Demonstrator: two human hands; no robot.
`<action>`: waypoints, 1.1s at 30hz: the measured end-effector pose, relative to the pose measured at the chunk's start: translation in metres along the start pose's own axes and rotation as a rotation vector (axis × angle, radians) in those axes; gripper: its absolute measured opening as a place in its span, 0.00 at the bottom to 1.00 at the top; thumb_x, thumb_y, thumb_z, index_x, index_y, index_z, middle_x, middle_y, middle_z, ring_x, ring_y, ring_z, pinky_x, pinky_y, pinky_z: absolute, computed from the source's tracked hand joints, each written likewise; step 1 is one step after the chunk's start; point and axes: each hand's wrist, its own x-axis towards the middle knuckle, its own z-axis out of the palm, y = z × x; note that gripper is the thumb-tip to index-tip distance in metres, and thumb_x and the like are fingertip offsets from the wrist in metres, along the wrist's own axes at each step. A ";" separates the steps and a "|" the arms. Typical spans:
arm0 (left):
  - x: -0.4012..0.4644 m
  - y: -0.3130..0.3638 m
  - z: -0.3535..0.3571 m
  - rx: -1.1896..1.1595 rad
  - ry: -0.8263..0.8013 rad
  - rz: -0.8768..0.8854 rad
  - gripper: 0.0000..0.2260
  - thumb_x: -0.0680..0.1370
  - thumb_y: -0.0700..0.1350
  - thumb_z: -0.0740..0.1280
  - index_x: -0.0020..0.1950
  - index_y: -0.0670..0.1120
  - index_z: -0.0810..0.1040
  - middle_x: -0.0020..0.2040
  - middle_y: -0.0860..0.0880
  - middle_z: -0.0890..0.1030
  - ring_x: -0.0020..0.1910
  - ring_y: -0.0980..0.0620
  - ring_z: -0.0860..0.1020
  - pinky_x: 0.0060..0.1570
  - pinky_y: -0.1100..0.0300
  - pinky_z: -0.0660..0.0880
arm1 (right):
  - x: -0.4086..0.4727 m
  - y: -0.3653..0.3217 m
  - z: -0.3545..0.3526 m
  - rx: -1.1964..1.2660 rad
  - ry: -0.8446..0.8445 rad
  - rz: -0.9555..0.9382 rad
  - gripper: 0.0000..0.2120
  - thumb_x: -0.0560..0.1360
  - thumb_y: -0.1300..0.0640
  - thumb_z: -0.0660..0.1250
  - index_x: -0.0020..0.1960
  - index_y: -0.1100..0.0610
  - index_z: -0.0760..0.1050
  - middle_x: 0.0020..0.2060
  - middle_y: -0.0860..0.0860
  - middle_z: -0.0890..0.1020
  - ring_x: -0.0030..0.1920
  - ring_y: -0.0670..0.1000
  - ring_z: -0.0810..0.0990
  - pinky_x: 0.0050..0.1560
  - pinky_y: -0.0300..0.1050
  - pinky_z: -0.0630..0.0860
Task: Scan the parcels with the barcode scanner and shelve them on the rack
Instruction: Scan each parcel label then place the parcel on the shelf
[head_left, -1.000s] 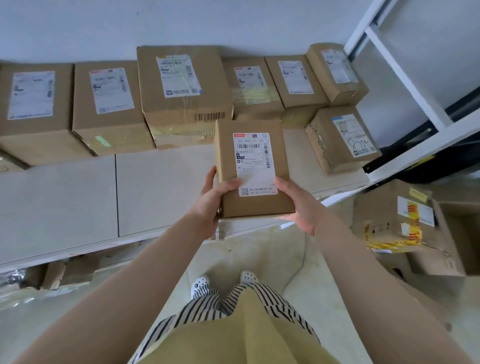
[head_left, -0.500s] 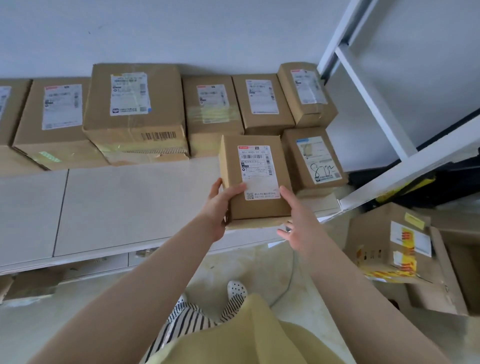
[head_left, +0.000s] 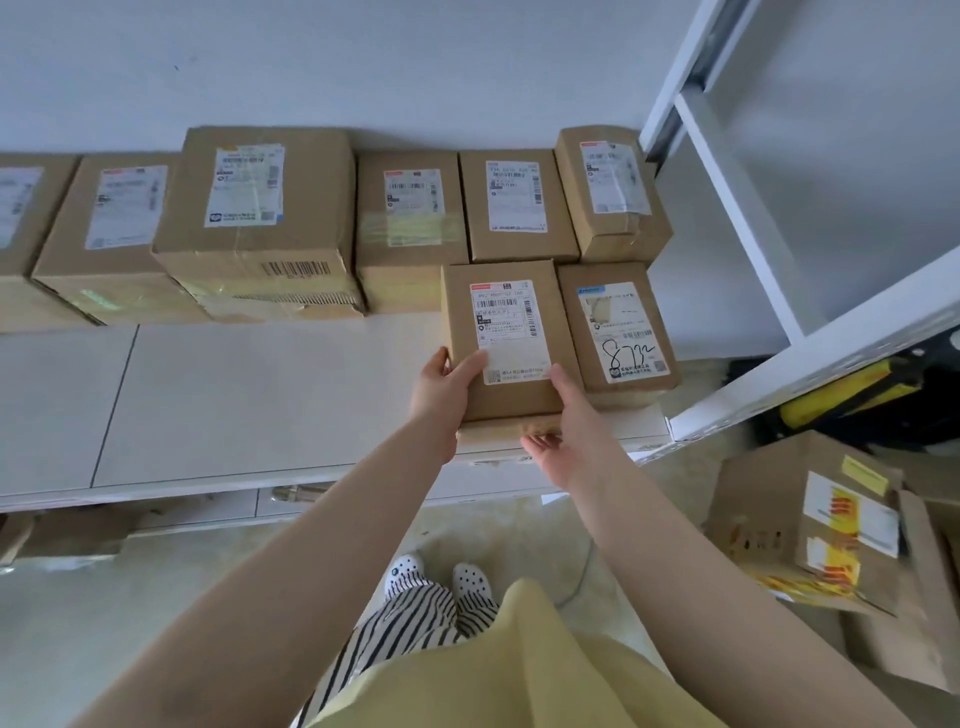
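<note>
2 hands meet a parcel on the shelf: left hand grips its 8 o'clock corner, right hand spread at 5 o'clock

Open box w/ yellow-red label on floor, white wall behind.
</note>
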 end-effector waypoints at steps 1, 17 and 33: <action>0.000 -0.001 0.000 0.038 -0.002 0.011 0.15 0.78 0.48 0.72 0.63 0.47 0.78 0.56 0.49 0.85 0.57 0.46 0.83 0.58 0.50 0.80 | 0.000 0.000 0.001 0.013 -0.009 0.017 0.19 0.69 0.46 0.79 0.47 0.58 0.76 0.45 0.55 0.71 0.56 0.48 0.70 0.72 0.54 0.70; -0.005 0.001 -0.007 0.023 -0.060 -0.067 0.47 0.73 0.61 0.74 0.83 0.51 0.51 0.75 0.49 0.70 0.72 0.48 0.70 0.72 0.53 0.66 | -0.017 0.009 0.007 -0.079 0.042 -0.029 0.34 0.68 0.38 0.76 0.65 0.56 0.72 0.55 0.55 0.73 0.58 0.52 0.76 0.62 0.52 0.78; -0.133 -0.085 -0.284 -0.568 0.669 -0.155 0.02 0.81 0.41 0.69 0.49 0.44 0.80 0.43 0.48 0.83 0.39 0.54 0.80 0.44 0.62 0.77 | -0.011 0.169 0.107 -0.613 -0.424 -0.112 0.04 0.79 0.59 0.67 0.47 0.57 0.80 0.40 0.52 0.83 0.38 0.47 0.80 0.36 0.37 0.74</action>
